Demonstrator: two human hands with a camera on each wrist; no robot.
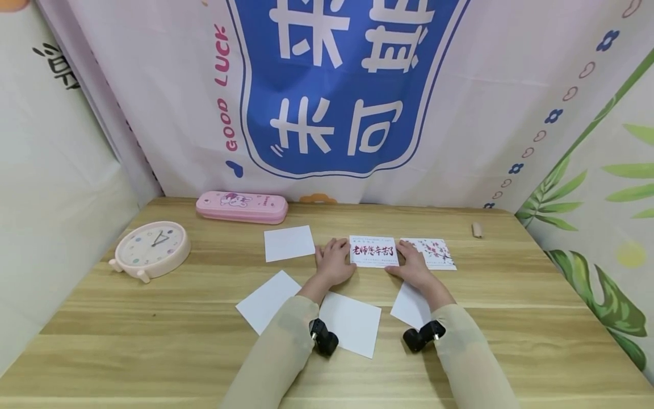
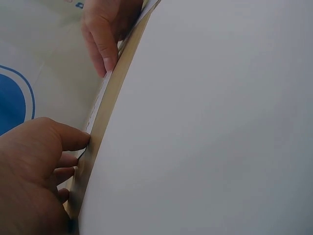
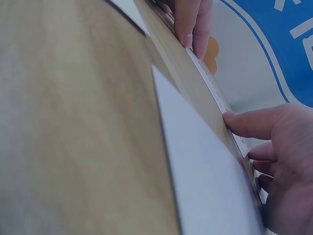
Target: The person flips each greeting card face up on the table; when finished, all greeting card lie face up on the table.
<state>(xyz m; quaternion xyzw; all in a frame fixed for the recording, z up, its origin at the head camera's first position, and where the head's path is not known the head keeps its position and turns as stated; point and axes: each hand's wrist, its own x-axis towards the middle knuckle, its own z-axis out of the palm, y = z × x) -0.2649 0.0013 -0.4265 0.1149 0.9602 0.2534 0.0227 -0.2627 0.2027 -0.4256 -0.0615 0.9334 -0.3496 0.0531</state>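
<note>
Clock (image 1: 152,243) sits by the worktop's (image 1: 128,341) left edge, well apart from my left sleeve (image 1: 276,352); a pink case (image 1: 242,207) lies along the back. Just beside a blank card (image 1: 289,243), my left grip (image 1: 334,263) is clamped on the left edge of the red-lettered card (image 1: 373,251), my right grip (image 1: 416,267) on its right edge, partly covering a flowered card (image 1: 438,254). The worktop is wood-grained; behind hangs pale cloth (image 1: 485,113) with a blue emblem (image 1: 341,85).
</note>
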